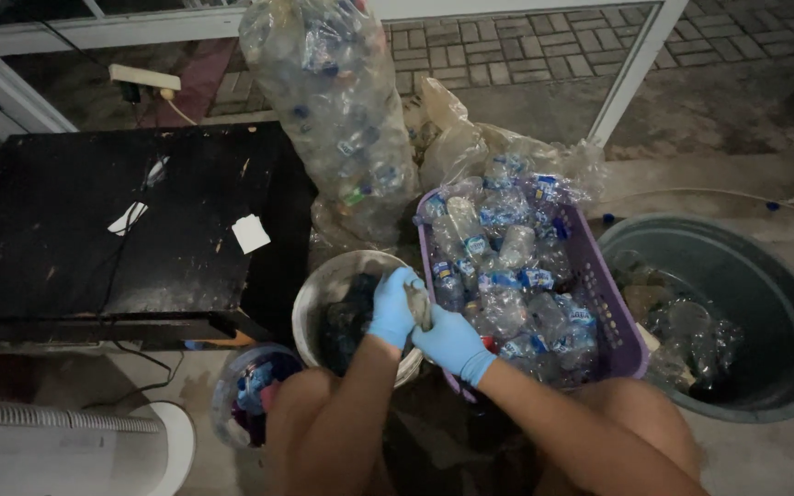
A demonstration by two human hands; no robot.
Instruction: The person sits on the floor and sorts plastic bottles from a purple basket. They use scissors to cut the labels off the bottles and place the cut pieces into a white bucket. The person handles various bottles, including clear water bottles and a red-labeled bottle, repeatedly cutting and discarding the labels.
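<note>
Both hands wear blue gloves and meet over the rim of a pale round bucket point(316, 296). The left hand point(391, 308) and right hand point(453, 342) are both closed on a crumpled clear plastic bottle point(418, 300) — held between bucket and purple basket point(619, 332), which brims with squashed bottles. A dark tub point(783, 312) sits further right, a black worktop point(94, 220) to the left.

Purple plastic basket point(619, 335) of crushed clear bottles point(507, 266) sits between grey metal bucket point(310, 303), left, and dark round tub point(783, 303), right; tall clear sack point(337, 101) stands behind.
</note>
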